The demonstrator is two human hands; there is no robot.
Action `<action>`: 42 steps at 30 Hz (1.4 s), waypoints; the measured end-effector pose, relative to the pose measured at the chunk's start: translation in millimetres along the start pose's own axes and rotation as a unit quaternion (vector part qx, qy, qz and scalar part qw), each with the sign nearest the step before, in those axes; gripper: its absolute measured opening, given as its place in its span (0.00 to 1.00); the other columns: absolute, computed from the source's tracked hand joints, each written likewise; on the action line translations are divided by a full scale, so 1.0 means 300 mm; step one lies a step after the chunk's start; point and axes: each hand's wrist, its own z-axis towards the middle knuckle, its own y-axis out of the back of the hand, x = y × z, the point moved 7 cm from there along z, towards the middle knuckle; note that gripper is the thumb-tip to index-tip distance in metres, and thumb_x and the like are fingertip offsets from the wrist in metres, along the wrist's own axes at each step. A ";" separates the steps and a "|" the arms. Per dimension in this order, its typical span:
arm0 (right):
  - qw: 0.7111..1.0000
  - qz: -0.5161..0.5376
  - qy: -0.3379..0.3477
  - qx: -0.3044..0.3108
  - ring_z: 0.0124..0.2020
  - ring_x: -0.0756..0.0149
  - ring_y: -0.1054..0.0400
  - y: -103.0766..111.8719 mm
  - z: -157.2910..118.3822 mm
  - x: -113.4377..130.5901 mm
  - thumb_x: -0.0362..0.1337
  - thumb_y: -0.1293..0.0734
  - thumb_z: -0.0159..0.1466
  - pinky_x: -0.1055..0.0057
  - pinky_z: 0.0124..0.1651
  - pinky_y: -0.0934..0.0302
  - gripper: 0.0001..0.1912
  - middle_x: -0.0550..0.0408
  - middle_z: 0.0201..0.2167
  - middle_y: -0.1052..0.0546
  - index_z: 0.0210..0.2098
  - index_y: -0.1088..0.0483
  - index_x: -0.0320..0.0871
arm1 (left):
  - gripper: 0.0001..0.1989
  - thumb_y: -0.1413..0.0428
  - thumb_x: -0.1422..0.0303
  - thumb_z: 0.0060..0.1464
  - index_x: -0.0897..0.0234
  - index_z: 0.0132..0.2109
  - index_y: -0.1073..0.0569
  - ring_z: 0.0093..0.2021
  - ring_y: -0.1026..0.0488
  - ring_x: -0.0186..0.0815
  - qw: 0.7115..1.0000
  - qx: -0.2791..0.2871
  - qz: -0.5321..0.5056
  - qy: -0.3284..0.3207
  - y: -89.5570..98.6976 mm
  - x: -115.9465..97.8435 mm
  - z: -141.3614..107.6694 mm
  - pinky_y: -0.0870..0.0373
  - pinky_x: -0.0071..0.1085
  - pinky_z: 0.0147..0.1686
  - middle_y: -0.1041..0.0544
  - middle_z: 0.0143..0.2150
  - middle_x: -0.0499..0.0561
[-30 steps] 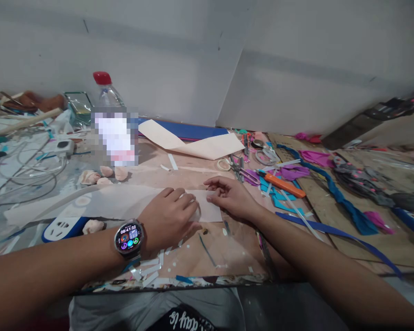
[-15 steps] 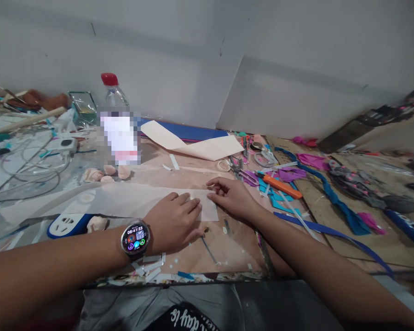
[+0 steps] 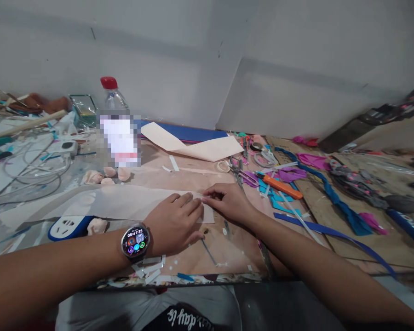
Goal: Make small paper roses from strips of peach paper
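Note:
A long pale strip of paper [image 3: 124, 202] lies across the table from the left to the middle. My left hand [image 3: 175, 220], with a watch on its wrist, rests flat on the strip near its right end, fingers spread a little. Close beside it on the right, my right hand [image 3: 226, 202] pinches the strip's right end between thumb and fingertips. Behind both hands lies a folded cream strip [image 3: 207, 149]. Part of the paper under my left hand is hidden.
A red-capped bottle [image 3: 113, 96] stands at the back left, with clay-like lumps [image 3: 106, 174] before it. Near my left forearm is a blue-and-white power socket [image 3: 67, 227]. An orange cutter [image 3: 283, 186], scissors [image 3: 239, 170] and a blue ribbon [image 3: 345, 241] lie right.
My right hand has moved slightly left and down, and its fingers have closed on the strip's end. The strip's right end has shifted slightly left. My left hand stays nearly in place.

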 end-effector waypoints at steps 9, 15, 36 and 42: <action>0.999 -0.029 -0.011 0.009 0.30 0.66 0.26 0.025 0.001 0.010 0.38 0.29 0.65 0.71 0.34 0.38 0.08 0.53 0.30 0.16 0.36 0.17 0.43 | 0.28 0.52 0.51 0.68 0.68 0.62 0.30 0.62 0.31 0.52 0.999 0.017 -0.045 0.005 -0.010 0.025 0.007 0.34 0.51 0.56 0.26 0.63 0.60; 1.000 -0.004 -0.013 0.005 0.33 0.62 0.22 0.033 -0.005 0.003 0.33 0.34 0.65 0.70 0.38 0.34 0.11 0.52 0.34 0.14 0.37 0.17 0.42 | 0.25 0.52 0.49 0.67 0.63 0.58 0.28 0.62 0.32 0.51 0.996 0.017 -0.081 0.019 -0.010 0.041 0.009 0.36 0.51 0.56 0.30 0.67 0.59; 0.999 0.008 0.046 0.025 0.28 0.67 0.27 0.010 -0.009 0.031 0.35 0.29 0.64 0.71 0.34 0.36 0.06 0.53 0.30 0.18 0.38 0.18 0.43 | 0.17 0.54 0.63 0.70 0.64 0.60 0.31 0.59 0.29 0.46 0.986 -0.014 -0.154 0.059 -0.020 0.091 0.017 0.36 0.47 0.58 0.24 0.59 0.60; 0.997 0.006 0.056 0.047 0.33 0.65 0.25 -0.001 -0.007 0.038 0.34 0.29 0.65 0.70 0.38 0.34 0.06 0.52 0.34 0.18 0.39 0.18 0.44 | 0.19 0.45 0.72 0.61 0.65 0.59 0.31 0.53 0.27 0.45 0.990 0.004 -0.130 0.058 -0.042 0.104 0.028 0.32 0.43 0.55 0.22 0.52 0.58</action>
